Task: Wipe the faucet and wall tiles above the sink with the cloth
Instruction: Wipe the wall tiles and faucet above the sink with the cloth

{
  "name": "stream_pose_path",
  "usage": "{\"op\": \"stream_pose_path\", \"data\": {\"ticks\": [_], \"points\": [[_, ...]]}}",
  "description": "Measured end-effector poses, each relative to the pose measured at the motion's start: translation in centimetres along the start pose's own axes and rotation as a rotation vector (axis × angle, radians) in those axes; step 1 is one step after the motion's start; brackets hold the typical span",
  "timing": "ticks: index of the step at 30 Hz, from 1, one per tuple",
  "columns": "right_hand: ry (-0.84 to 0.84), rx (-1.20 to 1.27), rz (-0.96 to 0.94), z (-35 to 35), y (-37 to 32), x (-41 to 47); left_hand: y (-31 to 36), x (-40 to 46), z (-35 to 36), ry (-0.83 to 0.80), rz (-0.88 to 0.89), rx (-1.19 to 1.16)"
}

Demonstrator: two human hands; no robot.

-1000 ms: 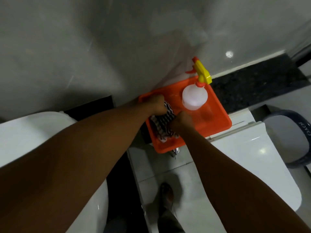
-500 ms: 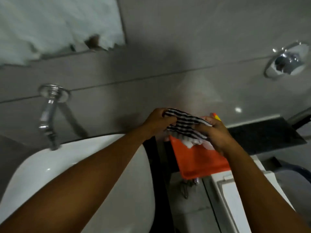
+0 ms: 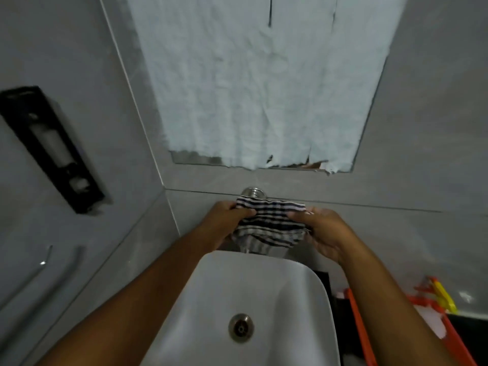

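A black-and-white striped cloth (image 3: pixel 269 223) is stretched between my two hands, above the back rim of the white sink (image 3: pixel 264 291). My left hand (image 3: pixel 227 217) pinches its left edge and my right hand (image 3: pixel 324 231) grips its right edge. Just behind the cloth, the chrome base of the faucet (image 3: pixel 253 192) sticks out of the grey wall tiles (image 3: pixel 396 186). The cloth hides the rest of the faucet.
A mirror covered with white paper (image 3: pixel 258 83) hangs above the faucet. A black dispenser (image 3: pixel 50 146) is fixed to the left wall, with a metal rail (image 3: pixel 45 260) below it. An orange tray (image 3: pixel 364 334) with a spray bottle (image 3: pixel 438 299) sits at the lower right.
Both hands lifted the cloth out of the orange tray and carried it left to the faucet. The view swung from the tray and toilet to the sink and mirror.
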State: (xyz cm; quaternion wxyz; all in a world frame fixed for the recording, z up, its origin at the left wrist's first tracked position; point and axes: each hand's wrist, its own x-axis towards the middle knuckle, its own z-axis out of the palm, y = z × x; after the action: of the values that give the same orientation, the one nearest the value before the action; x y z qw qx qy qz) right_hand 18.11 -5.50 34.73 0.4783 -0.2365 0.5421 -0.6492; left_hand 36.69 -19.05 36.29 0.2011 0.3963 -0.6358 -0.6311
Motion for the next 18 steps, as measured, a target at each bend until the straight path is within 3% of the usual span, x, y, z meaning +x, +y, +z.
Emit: {"op": "stream_pose_path", "data": {"ticks": [3, 6, 8, 11, 13, 15, 17, 18], "points": [[0.111, -0.091, -0.062, 2.4, -0.3, 3.3, 1.4, 1.5, -1.9, 0.201, 0.08, 0.167], [0.287, -0.229, -0.098, 3.2, 0.0, 7.0, 2.1, 3.5, -1.7, 0.512, 0.138, 0.611], [0.408, -0.302, -0.09, 3.2, 0.8, 8.9, 1.8, 4.3, 0.0, 0.497, 0.148, 0.76], [0.466, -0.376, -0.1, 3.0, 2.0, 9.9, 1.2, 5.9, 3.4, 0.368, 0.107, 0.796], [0.479, -0.517, -0.301, 2.7, 2.2, 9.3, 1.3, 7.0, 4.6, 0.364, 0.075, 0.823], [0.514, -0.895, -0.664, 1.1, 2.0, 8.2, 1.0, 8.0, 4.8, 0.36, 0.064, 0.817], [0.506, -1.315, -0.997, -1.4, 1.9, 7.5, 0.2, 8.1, 4.2, 0.352, 0.062, 0.586], [0.476, -1.465, -1.089, -2.8, 2.0, 7.7, -0.4, 8.3, 3.6, 0.347, 0.024, 0.345]]}}
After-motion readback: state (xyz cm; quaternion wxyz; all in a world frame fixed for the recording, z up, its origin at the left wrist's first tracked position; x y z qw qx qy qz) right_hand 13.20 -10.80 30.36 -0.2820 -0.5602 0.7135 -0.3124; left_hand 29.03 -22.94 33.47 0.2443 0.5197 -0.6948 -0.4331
